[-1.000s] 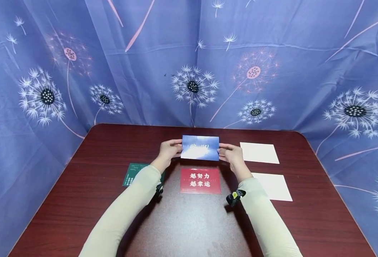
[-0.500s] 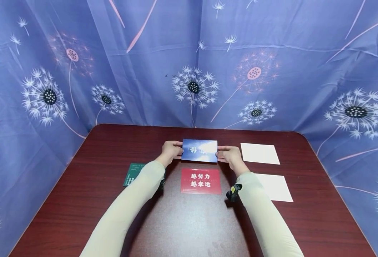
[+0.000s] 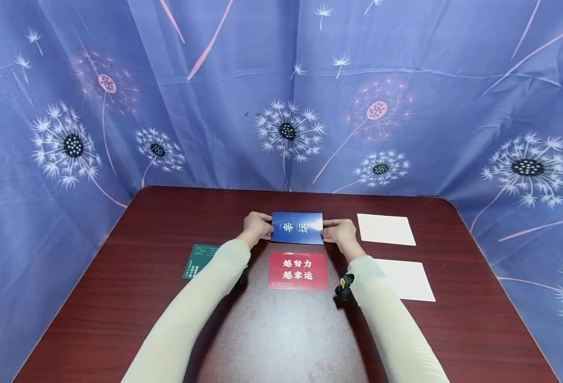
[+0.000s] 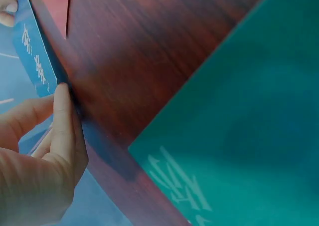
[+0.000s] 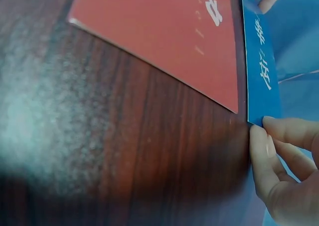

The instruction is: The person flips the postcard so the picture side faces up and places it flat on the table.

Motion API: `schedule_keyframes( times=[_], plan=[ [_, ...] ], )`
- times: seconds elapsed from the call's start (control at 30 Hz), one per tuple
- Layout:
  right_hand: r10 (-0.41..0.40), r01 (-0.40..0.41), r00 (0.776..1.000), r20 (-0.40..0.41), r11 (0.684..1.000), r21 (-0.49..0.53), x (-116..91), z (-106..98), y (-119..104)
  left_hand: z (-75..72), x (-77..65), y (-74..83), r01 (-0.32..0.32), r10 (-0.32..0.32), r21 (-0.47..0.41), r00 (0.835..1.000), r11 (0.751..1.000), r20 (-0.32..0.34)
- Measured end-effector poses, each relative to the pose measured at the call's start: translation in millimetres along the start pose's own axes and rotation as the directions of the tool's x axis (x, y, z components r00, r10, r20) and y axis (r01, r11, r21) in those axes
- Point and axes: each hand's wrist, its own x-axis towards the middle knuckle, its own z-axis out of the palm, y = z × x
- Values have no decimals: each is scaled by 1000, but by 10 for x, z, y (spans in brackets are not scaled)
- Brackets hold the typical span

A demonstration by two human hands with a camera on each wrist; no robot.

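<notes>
Left hand [image 3: 257, 226] and right hand [image 3: 341, 233] pinch the blue printed card [image 3: 297, 228] by opposite short edges, just beyond the red card [image 3: 297, 271] on the woodgrain counter [image 3: 142, 234]. Looks like positioning; next calls for a level, even release. Thin, rectangular, glossy stock, apparently stiff paperboard!

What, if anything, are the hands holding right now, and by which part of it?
The blue card with white characters: the left hand pinches its left short edge, the right hand its right short edge.
</notes>
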Motion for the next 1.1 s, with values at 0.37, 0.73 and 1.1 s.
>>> schedule_keyframes(
  times=[0.37,0.73,1.1],
  plan=[
    [-82,73,996,-30,973,-219,-2,54,-24,13,-33,14,-70,77,200,997,977,-31],
    [-150,125,987,-51,936,-330,22,80,44,46,-50,27,-88,114,346,992,934,-53],
    [-151,158,987,46,926,-343,29,-5,-9,11,-53,65,-82,90,311,996,947,-12]
  ],
)
